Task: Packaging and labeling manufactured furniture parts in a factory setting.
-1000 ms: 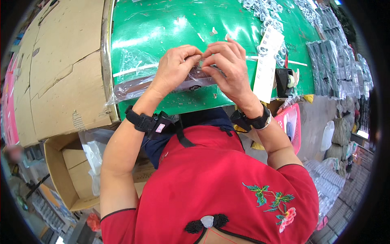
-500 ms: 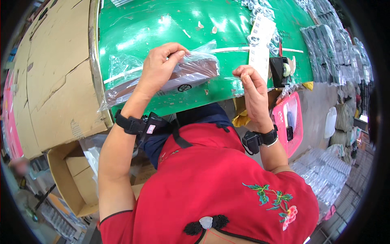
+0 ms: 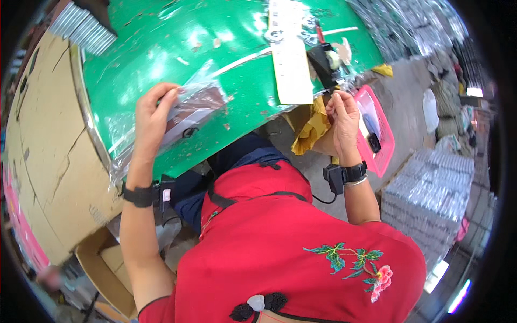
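Thumb and fingers of my left hand (image 3: 154, 116) pinch the upper edge of a clear plastic bag (image 3: 200, 81). Inside the bag lies a long, flat brown item (image 3: 207, 101) with a pale side bearing a dark round mark. The bag rests slantwise near the front edge of the green table (image 3: 242, 40). My right hand (image 3: 344, 121) is raised off the table's front edge, thumb and forefinger pressed together. Anything between those fingertips is too small to make out. Just beyond it stands a black tape dispenser (image 3: 321, 65).
A pale sheet of labels (image 3: 293, 81) lies beside the dispenser. Crumpled yellow material (image 3: 312, 129) and a pink basket (image 3: 386, 151) are below the table edge. Bagged goods (image 3: 404, 27) are stacked at far right, grey ones (image 3: 86, 28) at far left. Cardboard (image 3: 48, 145) flanks the table.
The view has shifted, so the table and bag appear farther left. My right hand has moved rightward, away from the bag and past the table's edge. My left hand still grips the bag.
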`<state>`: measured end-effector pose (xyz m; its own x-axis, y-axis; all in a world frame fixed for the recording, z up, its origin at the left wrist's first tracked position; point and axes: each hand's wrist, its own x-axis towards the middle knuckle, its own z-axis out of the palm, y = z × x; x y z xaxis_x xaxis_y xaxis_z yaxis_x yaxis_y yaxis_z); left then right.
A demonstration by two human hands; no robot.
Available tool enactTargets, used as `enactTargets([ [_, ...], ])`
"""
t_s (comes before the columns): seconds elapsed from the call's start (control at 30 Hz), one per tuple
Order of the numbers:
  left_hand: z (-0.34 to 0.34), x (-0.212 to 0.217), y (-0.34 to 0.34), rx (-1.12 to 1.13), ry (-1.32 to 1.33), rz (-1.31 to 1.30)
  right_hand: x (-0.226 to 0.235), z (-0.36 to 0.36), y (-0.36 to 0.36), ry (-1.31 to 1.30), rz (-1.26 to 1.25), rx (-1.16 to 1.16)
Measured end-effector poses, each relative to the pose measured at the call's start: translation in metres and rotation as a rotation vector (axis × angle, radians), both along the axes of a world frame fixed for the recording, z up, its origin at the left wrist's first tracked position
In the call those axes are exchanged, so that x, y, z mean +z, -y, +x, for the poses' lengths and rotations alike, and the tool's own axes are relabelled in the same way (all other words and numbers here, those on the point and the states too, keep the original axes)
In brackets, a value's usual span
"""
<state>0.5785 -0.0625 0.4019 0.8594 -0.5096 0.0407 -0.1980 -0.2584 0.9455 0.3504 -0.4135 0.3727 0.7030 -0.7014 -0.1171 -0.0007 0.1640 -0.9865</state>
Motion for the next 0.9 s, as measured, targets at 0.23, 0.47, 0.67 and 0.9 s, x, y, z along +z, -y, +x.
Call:
enactTargets([
  [0.23, -0.002, 0.001, -0.003, 0.049, -0.139, -0.002, -0.048, -0.005, 0.114, -0.072, -0.289, -0.329],
  [0.47, -0.005, 0.004, -0.002, 0.058, -0.137, 0.031, -0.064, 0.019, 0.13, -0.326, -0.482, -0.224],
  [0.67, -0.004, 0.005, -0.005, 0.055, -0.207, 0.0, -0.015, 0.016, 0.126, -0.389, -0.224, -0.049],
  [0.9, -0.006, 0.007, -0.001, 0.038, -0.057, 0.028, 0.007, -0.003, 0.139, -0.23, -0.654, -0.286],
])
